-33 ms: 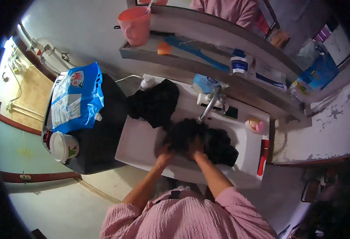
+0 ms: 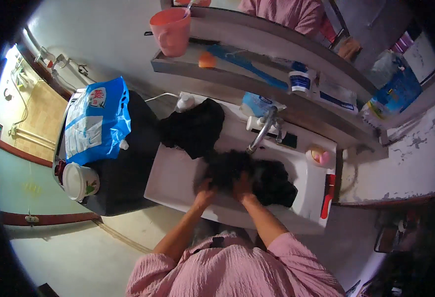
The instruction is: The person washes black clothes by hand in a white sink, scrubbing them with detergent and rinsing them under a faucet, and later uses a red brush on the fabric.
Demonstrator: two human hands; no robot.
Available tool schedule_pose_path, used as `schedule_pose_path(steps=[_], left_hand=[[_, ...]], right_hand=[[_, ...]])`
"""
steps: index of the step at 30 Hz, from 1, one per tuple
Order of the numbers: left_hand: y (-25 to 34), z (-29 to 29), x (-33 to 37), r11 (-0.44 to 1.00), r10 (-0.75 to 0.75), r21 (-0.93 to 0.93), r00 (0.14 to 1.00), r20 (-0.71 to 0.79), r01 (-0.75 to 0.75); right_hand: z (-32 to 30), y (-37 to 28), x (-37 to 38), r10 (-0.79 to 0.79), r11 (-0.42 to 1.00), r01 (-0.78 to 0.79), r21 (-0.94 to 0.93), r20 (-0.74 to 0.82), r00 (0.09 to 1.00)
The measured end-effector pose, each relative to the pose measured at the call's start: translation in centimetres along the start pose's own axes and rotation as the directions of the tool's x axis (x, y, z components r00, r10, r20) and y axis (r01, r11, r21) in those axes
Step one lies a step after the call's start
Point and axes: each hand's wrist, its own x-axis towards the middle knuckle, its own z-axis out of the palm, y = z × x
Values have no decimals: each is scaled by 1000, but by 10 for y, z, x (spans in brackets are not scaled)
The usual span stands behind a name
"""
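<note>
Dark, bunched black cloth (image 2: 227,171) lies in the white sink (image 2: 165,180), beneath the faucet (image 2: 264,128). My left hand (image 2: 206,189) grips its near left side, with the fingertips sunk into the folds. Close beside it, my right hand (image 2: 242,186) holds the same cloth, its thumb side showing and the other fingers mostly hidden. More black fabric (image 2: 274,183) rests against the right hand's side; I cannot tell whether it is one piece with the rest. Another black garment (image 2: 195,126) is heaped on the sink's back left rim.
Left of the sink, a blue bag (image 2: 98,119) and a white tub (image 2: 80,181) sit on a dark surface. A red-handled brush (image 2: 328,198) lies on the right rim, near a soap dish (image 2: 317,156). A shelf (image 2: 187,69) above carries a pink cup (image 2: 171,34).
My right hand has shifted very slightly within the cloth, and the bunched part between my hands has changed shape a little. The whole view has moved slightly.
</note>
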Motion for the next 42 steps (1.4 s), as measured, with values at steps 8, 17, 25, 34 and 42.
schedule_pose_path(steps=[8, 17, 25, 34, 42], left_hand=[[-9, -12, 25, 545, -416, -595, 807, 421, 591], [123, 28, 29, 86, -20, -829, 833, 552, 552], [194, 84, -38, 972, 221, 17, 933, 283, -236], [157, 64, 31, 956, 53, 278, 988, 146, -93], [13, 98, 71, 950, 263, -180, 964, 32, -253]], right_hand=[[-75, 36, -33, 71, 285, -139, 949, 123, 990], [-75, 107, -78, 217, -479, 69, 875, 42, 975], [-16, 99, -77, -52, -940, -115, 321, 198, 979], [-20, 114, -56, 390, -572, -43, 819, 318, 864], [-47, 197, -69, 691, 512, -131, 849, -316, 650]])
